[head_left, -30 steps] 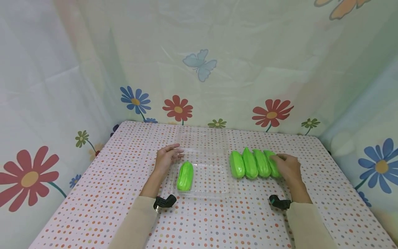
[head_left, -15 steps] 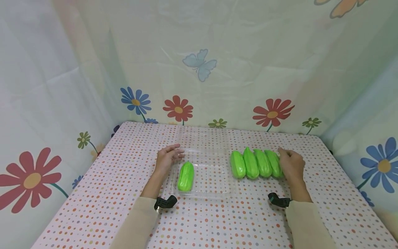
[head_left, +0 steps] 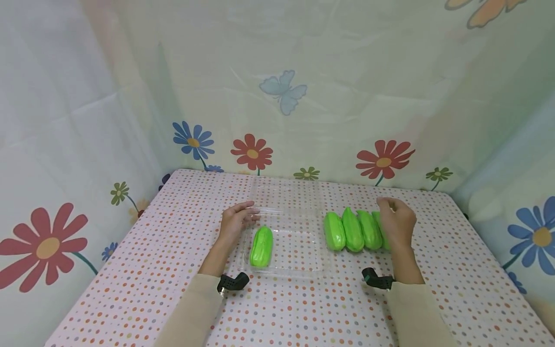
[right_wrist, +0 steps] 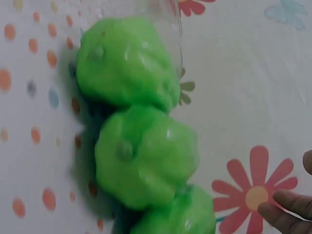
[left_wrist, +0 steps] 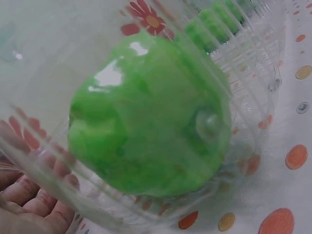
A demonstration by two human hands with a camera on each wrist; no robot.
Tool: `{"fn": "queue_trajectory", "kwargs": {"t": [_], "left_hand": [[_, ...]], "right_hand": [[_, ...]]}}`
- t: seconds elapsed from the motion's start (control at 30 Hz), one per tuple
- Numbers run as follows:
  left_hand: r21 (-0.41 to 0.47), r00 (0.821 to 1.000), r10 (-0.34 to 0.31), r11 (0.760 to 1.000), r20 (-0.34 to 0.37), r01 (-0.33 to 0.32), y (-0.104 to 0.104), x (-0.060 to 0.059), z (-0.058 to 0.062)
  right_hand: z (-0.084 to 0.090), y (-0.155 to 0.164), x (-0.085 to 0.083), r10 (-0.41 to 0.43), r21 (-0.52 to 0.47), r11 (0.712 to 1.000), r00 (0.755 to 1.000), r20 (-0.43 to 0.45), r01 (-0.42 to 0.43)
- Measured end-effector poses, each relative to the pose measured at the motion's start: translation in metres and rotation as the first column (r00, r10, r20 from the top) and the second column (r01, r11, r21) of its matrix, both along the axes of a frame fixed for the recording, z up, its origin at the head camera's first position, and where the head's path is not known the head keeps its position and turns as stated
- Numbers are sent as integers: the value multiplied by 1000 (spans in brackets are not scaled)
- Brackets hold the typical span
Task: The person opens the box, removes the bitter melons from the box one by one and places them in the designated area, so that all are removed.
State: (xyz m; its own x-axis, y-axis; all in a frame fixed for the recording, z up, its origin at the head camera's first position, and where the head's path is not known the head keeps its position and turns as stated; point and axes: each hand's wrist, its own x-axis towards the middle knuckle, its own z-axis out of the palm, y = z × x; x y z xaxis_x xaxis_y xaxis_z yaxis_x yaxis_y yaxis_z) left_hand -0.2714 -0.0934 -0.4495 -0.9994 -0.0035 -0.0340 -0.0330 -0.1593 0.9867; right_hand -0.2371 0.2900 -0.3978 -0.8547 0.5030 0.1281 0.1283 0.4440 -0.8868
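Observation:
A hinged clear plastic box [head_left: 299,273] lies with its lid raised or laid back behind it. In its left end sits one glossy green ridged vegetable [head_left: 261,246], which fills much of the left wrist view. My left hand [head_left: 233,222] rests at the box's left edge, fingers loosely bent beside the clear wall. Right of the box, several similar green vegetables [head_left: 353,230] stand side by side in a row. My right hand [head_left: 397,226] hovers over the rightmost, partly hiding it. Its thumb and fingertips [right_wrist: 287,197] are apart in the right wrist view, holding nothing.
A white tabletop [head_left: 277,313] with coloured dots lies beneath everything. Behind it hangs a curtain [head_left: 329,96] printed with flowers and butterflies. The lid [head_left: 284,193] of the box reaches toward the table's back edge.
My right hand first shifts right off the rightmost vegetable, then comes back left and up in front of it. The left hand and the box stay where they were.

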Motion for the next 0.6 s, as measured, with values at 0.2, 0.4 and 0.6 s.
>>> {"fn": "queue_trajectory", "kwargs": {"t": [0.2,0.4,0.6], "left_hand": [[-5,1000,-2,1000,-9,2,1,1,-1],[5,1000,3,1000,-4,-3,0,1,-2],[0,1000,8,1000,-4,-8,1,0,-1]], "right_hand": [[7,-25,-3,63,18,998,997,-40,-63],[13,-52,-2,118,26,993,992,-36,-117],[25,-79,-1,169,61,984,985,-32,-167]]}}
